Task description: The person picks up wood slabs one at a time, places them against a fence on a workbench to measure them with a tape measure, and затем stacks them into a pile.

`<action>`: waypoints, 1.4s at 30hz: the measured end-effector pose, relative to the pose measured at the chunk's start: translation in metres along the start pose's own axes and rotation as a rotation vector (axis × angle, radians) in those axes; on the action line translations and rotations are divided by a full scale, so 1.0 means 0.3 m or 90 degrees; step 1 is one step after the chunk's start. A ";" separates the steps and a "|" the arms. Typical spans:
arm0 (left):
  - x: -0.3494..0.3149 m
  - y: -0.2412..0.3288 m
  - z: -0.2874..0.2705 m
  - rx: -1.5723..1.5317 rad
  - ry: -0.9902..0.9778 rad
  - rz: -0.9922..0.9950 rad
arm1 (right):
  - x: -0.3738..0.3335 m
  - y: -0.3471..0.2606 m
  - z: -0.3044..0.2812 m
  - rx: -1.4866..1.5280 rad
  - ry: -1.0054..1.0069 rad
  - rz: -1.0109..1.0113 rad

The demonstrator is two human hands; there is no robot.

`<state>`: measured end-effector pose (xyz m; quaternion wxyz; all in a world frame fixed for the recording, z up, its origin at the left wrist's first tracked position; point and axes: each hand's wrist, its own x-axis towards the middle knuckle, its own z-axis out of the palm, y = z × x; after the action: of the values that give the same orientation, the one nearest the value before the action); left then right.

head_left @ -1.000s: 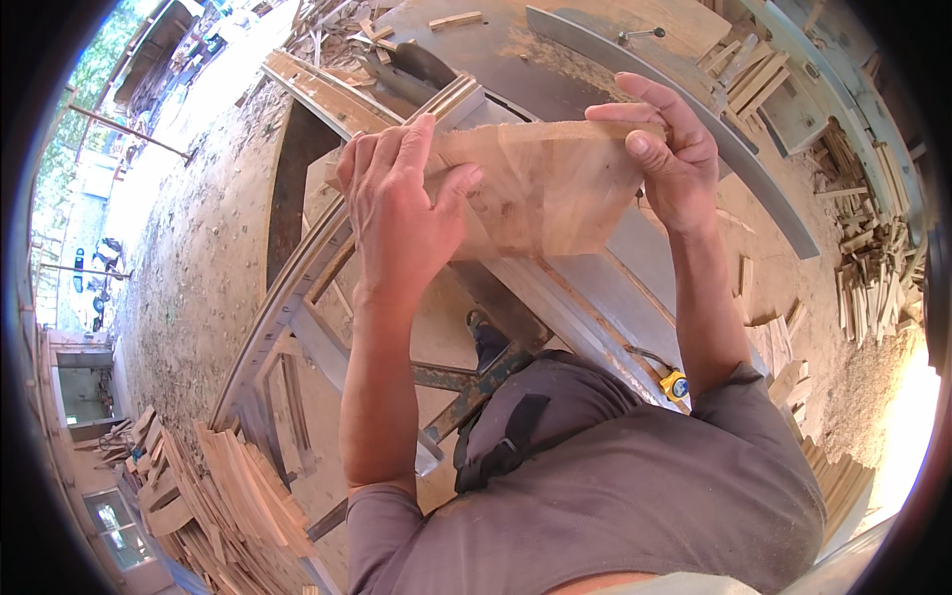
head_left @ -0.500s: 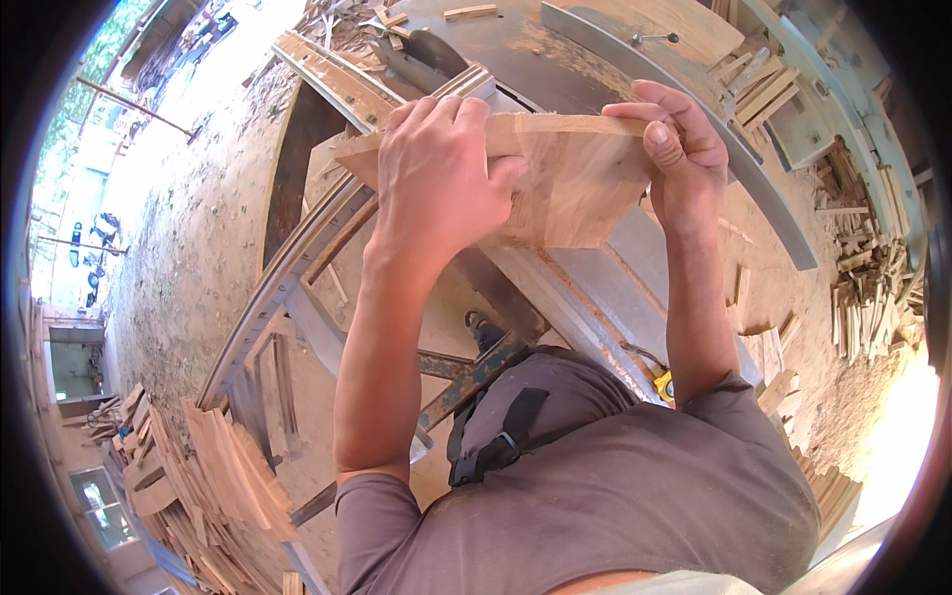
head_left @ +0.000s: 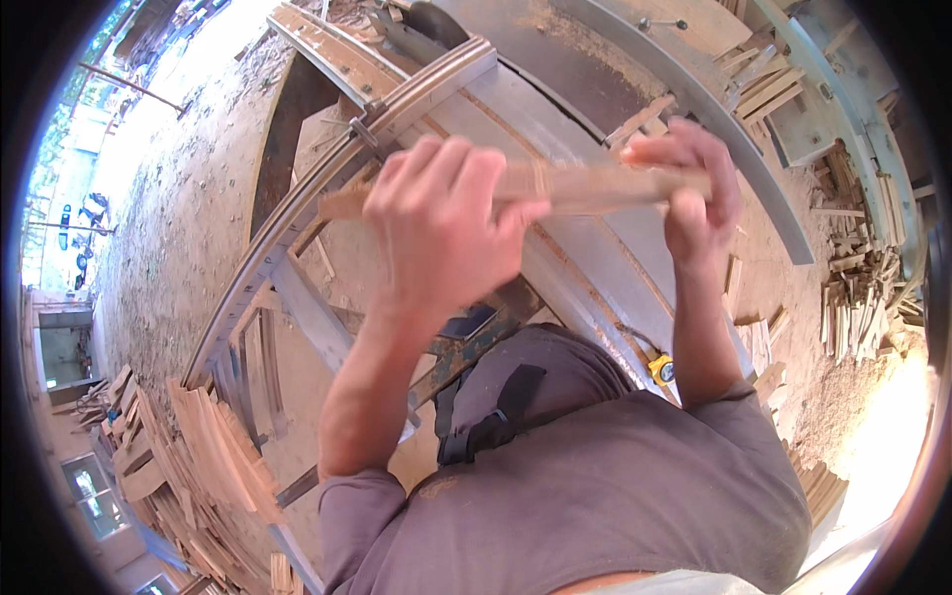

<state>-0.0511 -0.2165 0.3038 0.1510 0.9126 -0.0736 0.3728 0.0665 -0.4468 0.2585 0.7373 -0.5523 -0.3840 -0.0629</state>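
A wooden board (head_left: 595, 186) is held up in front of me, its narrow edge facing me, slightly blurred by motion. My left hand (head_left: 441, 218) is closed over its left part, knuckles up and thumb along the near side. At the right end, my right hand (head_left: 706, 188) grips the board between thumb and fingers. Below and beyond it lies a grey metal machine table (head_left: 570, 129) with rust-brown grooves. A metal rail (head_left: 426, 89) crosses the table's left side.
A yellow tape measure (head_left: 661, 371) lies on the table close to my body. A long grey metal bar (head_left: 729, 124) curves along the right. Stacked wood strips (head_left: 223, 451) stand at lower left, and offcuts (head_left: 855, 317) are piled at far right.
The board has tipped from showing its broad face to showing its narrow edge, and sits lower and slightly nearer me. Both hands have moved with it, uncovering more of the table and rail.
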 end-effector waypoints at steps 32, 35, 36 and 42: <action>-0.870 -0.067 0.251 0.072 0.033 -0.316 | -0.578 0.301 0.186 -0.417 -0.441 -0.032; -0.890 -0.069 0.253 0.090 -0.005 -0.305 | -0.585 0.305 0.176 -0.404 -0.452 -0.016; -0.888 -0.067 0.252 0.101 -0.014 -0.296 | -0.585 0.304 0.174 -0.402 -0.459 -0.013; -0.858 -0.071 0.262 0.088 -0.052 -0.314 | -0.575 0.297 0.179 -0.392 -0.454 -0.002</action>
<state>-0.1772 -0.2168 0.0652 0.1713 0.9254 0.1706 0.2919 -0.0345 -0.4235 0.0856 0.3611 -0.7318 -0.5777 0.0189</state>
